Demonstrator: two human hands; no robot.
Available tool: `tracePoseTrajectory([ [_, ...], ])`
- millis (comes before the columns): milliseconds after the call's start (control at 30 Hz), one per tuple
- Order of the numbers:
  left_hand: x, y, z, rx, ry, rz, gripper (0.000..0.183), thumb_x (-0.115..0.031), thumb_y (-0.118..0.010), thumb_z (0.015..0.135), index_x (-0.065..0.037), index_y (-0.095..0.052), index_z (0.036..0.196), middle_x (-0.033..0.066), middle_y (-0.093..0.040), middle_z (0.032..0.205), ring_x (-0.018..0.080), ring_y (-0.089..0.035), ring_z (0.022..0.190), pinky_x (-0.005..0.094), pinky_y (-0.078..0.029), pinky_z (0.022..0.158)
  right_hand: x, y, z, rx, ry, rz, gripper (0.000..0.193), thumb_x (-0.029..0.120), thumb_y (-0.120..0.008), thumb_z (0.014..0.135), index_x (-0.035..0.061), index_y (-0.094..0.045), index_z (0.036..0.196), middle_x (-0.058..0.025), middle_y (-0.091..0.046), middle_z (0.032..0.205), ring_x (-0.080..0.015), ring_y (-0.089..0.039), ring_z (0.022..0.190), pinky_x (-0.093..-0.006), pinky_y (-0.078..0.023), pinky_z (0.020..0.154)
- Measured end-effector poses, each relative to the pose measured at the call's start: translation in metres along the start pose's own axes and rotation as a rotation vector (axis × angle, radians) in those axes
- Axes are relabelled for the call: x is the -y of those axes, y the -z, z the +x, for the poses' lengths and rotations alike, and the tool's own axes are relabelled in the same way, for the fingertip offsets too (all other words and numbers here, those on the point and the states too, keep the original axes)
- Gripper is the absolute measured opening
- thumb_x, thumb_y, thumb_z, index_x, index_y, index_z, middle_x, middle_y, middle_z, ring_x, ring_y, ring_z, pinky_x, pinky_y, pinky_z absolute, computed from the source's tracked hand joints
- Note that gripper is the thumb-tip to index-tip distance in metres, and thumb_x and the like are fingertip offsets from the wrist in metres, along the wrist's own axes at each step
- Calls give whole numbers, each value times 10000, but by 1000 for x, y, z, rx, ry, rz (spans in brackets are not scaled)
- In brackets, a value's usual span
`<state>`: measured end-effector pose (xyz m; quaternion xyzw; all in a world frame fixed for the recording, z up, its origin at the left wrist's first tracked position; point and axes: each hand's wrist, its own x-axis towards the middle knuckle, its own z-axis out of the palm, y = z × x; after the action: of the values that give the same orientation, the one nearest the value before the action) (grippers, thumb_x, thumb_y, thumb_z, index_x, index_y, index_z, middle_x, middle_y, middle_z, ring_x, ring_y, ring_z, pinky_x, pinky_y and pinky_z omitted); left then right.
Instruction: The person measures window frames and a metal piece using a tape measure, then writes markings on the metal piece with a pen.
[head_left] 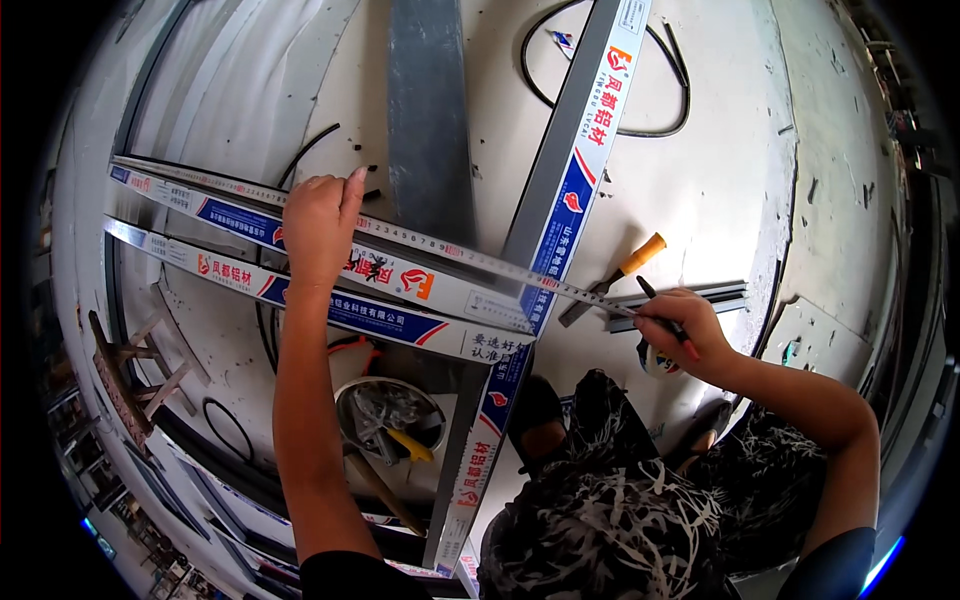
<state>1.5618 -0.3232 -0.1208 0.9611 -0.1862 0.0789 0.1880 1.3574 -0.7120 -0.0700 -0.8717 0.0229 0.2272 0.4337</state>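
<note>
A tape measure blade (445,248) stretches along a film-covered aluminium profile (250,222), from its far left end toward my right side. My left hand (325,222) is closed over the blade and the profile near the middle; its palm side is hidden. In my right hand (688,332) is a marker pen (672,325), black with a red part, and the blade's near end reaches these same fingers. Whether the tape's case is in that hand, I cannot tell. A second labelled profile (375,318) lies alongside the first. Both meet a long crossing profile (570,185).
A hammer-like tool with a yellow handle (642,254) lies by short grey profile pieces (725,295). A bucket (440,430) of tools stands below the frame. A black hose (685,90) coils at the far right, a wooden stool (125,380) stands left. A round object (655,362) sits under my right hand.
</note>
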Motion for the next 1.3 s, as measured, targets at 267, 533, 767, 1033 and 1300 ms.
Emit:
tracePoseTrajectory([
  [267,2,-2,-2,-34,-19,22,462,-286,-600,984,7,-557,629,131,-551,639,324,-511,633,440,-429,665,8,-1,-1,24,-6,-16,100,91,-693,859,-2,-695,899,-85,-646,727,-210,-580,724,-337,-458,670],
  [533,4,-3,-1,-57,-6,5,455,-276,-604,980,11,-553,631,135,-553,638,330,-513,634,434,-433,673,7,-4,0,25,-23,-30,102,100,-700,844,10,-701,890,-77,-653,729,-214,-574,726,-342,-457,676],
  [767,3,-1,-3,-60,4,0,436,-249,-605,979,17,-554,637,141,-554,640,332,-512,629,440,-424,658,8,-7,-2,12,-24,-49,114,156,-692,860,41,-692,858,-99,-629,715,-270,-595,718,-379,-467,681],
  [1033,27,-16,-13,-227,31,-27,347,-200,-607,989,20,-603,721,158,-592,744,340,-556,738,463,-446,686,10,14,3,155,9,76,190,259,-665,896,72,-688,920,-109,-683,741,-290,-672,720,-394,-514,661],
  [1300,-150,12,48,-356,-312,-116,246,-138,-652,952,13,-671,759,123,-652,760,286,-604,738,403,-481,695,55,115,-13,69,-45,8,415,443,-689,901,34,-701,969,-120,-666,709,-242,-638,590,-355,-506,600],
])
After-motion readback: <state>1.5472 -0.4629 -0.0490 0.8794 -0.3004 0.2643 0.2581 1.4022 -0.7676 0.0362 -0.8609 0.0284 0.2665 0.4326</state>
